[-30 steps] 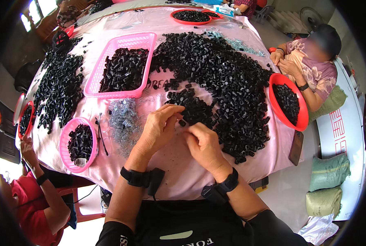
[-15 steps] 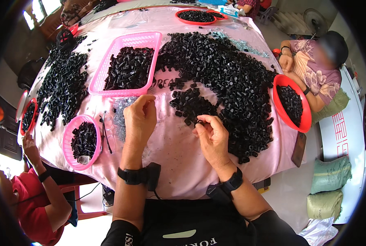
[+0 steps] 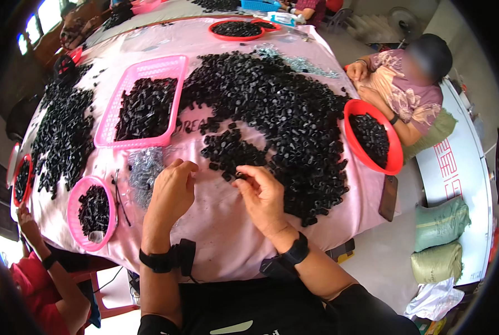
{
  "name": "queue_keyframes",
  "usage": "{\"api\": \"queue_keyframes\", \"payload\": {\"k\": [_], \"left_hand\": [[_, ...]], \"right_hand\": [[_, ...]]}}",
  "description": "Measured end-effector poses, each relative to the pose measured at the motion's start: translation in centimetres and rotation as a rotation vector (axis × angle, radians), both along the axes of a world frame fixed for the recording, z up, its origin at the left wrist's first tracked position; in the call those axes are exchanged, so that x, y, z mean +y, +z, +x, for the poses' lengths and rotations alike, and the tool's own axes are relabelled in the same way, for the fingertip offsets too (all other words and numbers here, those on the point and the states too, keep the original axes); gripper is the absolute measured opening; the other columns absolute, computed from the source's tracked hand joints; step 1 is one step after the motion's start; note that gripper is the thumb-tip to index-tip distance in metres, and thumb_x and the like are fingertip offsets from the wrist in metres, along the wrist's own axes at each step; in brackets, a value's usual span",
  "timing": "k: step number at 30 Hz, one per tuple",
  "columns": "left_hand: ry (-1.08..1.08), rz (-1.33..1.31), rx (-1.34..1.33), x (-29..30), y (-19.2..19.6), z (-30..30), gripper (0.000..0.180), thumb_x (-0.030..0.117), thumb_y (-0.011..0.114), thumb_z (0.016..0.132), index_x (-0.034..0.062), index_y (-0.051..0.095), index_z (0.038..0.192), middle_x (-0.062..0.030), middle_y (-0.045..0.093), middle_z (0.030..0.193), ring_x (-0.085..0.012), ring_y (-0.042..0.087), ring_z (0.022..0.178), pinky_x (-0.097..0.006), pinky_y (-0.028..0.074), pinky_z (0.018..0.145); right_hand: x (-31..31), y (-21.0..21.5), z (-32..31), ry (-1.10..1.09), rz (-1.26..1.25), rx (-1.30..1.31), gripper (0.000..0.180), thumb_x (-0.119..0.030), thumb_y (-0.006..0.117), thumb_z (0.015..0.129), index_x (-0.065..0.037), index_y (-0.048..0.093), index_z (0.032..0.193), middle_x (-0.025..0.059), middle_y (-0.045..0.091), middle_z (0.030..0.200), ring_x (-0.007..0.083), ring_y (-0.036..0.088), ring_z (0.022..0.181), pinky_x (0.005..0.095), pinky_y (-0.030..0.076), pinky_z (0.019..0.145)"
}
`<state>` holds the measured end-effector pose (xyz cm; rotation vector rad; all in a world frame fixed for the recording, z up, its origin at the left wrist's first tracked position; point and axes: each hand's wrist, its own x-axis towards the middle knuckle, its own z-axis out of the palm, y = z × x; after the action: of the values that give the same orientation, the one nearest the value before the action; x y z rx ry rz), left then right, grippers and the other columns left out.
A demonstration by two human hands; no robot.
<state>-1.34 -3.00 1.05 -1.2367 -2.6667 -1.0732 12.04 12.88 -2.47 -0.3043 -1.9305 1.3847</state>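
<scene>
Just beyond the right hand point(image 3: 263, 195), whose fingertips are pinched on a small black part point(image 3: 239, 176), the black parts heap point(image 3: 277, 117) is spread over the bench point(image 3: 216, 223). The left hand point(image 3: 171, 192) is curled beside a pile of metal clips point(image 3: 143, 170), its hold hidden; a pick-and-join step seems in hand, so a clip would be needed next.

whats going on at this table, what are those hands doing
A person sits at a round table covered in pink cloth, working through a big pile of small black plastic parts. The right hand pinches one small black part at the pile's near edge; whether the left hand, beside a heap of small silvery metal pieces, holds anything cannot be seen. Other people sit around the table.
</scene>
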Motion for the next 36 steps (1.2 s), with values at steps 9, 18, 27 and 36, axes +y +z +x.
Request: {"api": "queue_keyframes", "payload": {"k": [9,18,27,36], "left_hand": [[-0.128,0.275,-0.219,2.5,-0.2,1.5,0.018,-0.004,0.067,0.087,-0.0025,0.071,0.105,-0.012,0.072,0.089,-0.0175,0.071,0.08,-0.029,0.055,0.073],[-0.132,0.37,-0.51,2.9,0.4,1.8,0.018,-0.002,0.067,0.092,-0.0019,0.071,0.109,-0.0091,0.075,0.094,-0.0116,0.071,0.085,-0.027,0.055,0.076],[-0.218,0.472,-0.45,3.0,-0.4,2.0,0.021,-0.006,0.067,0.09,-0.0009,0.073,0.11,-0.0056,0.07,0.097,-0.0105,0.066,0.088,-0.025,0.053,0.077],[-0.218,0.386,-0.316,3.4,0.5,2.6,0.016,-0.005,0.068,0.089,-0.0029,0.074,0.104,-0.009,0.07,0.096,-0.0163,0.069,0.083,-0.029,0.055,0.072]], "right_hand": [[-0.1,0.8,0.2,0.056,0.041,-0.039,0.021,0.003,0.068,0.093,0.0,0.07,0.113,0.0093,0.072,0.096,0.0132,0.067,0.073,0.0265,0.053,0.067],[-0.1,0.6,0.1,0.112,-0.211,-0.042,0.016,0.005,0.062,0.097,0.004,0.065,0.113,0.01,0.075,0.099,0.0159,0.076,0.091,0.0258,0.059,0.077],[-0.2,0.5,0.0,0.131,-0.169,-0.073,0.016,0.007,0.063,0.095,0.004,0.066,0.112,0.0099,0.075,0.101,0.016,0.076,0.092,0.0256,0.059,0.078],[-0.2,0.8,0.2,0.135,-0.164,-0.127,0.015,0.004,0.064,0.096,0.005,0.067,0.11,0.0098,0.077,0.092,0.0163,0.076,0.085,0.0268,0.059,0.075]]}}
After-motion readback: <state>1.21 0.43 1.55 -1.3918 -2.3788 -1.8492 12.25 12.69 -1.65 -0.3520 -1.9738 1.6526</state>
